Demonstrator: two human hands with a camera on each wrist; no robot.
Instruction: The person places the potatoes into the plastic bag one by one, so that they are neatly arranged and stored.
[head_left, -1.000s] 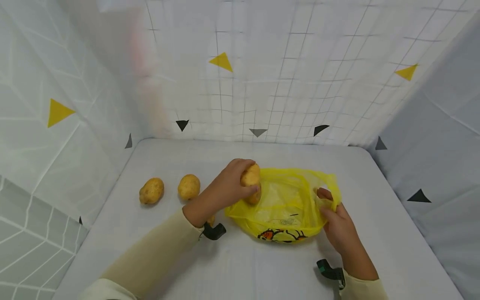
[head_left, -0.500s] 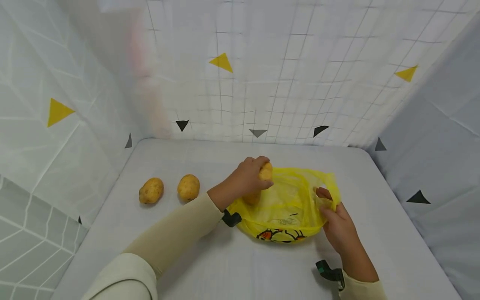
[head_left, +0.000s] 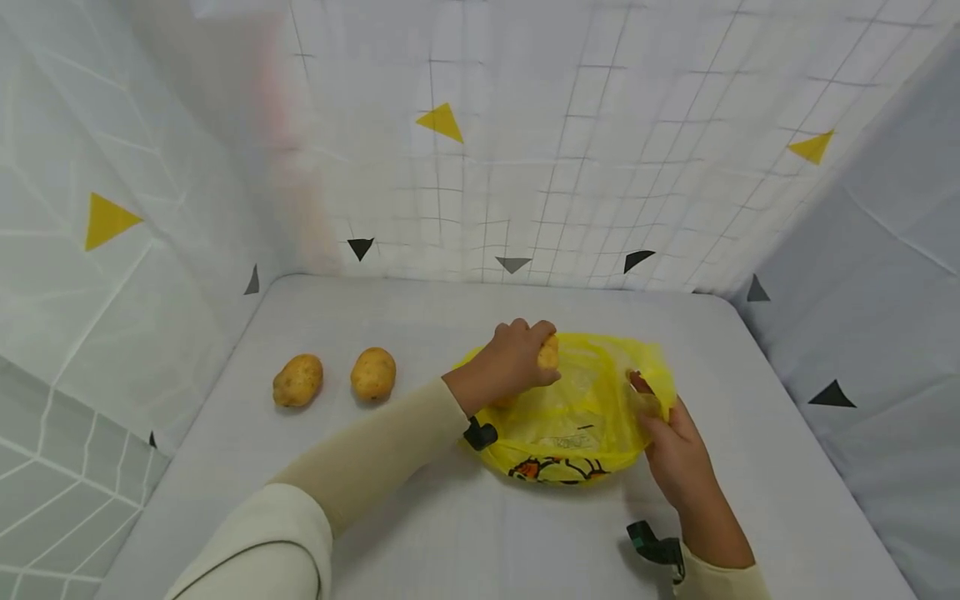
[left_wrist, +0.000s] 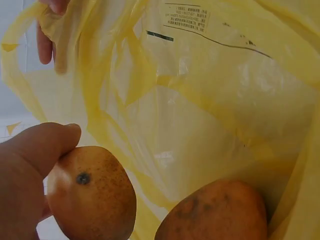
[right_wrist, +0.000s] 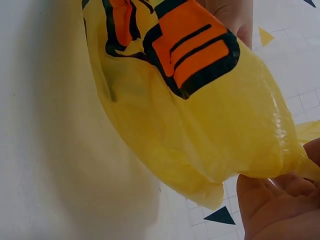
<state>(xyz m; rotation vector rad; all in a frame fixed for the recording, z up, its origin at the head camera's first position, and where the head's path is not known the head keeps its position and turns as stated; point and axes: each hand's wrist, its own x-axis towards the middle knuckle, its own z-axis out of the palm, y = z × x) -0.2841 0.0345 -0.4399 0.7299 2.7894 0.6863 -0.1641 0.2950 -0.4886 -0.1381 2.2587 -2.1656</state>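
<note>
In the head view, my left hand (head_left: 510,367) grips a potato (head_left: 549,353) over the opening of a yellow plastic bag (head_left: 592,400). Seen from the left wrist, the thumb lies on this held potato (left_wrist: 95,195), which has a dark spot. A second potato (left_wrist: 215,215) sits lower, inside the bag against its wall. My right hand (head_left: 678,454) pinches the bag's right rim and keeps the mouth spread. The right wrist view has the bag's printed outer side (right_wrist: 195,120), with the right-hand fingers (right_wrist: 275,205) at its edge.
Two more potatoes, one at far left (head_left: 298,381) and one nearer the bag (head_left: 373,374), lie on the white-covered table (head_left: 465,542). White sheets (head_left: 570,167) with yellow and dark triangles enclose the back and sides.
My left hand has moved right with its potato, from the bag's left edge to over its opening. A potato glimpsed under the left wrist is now hidden. The right hand stays nearly still.
</note>
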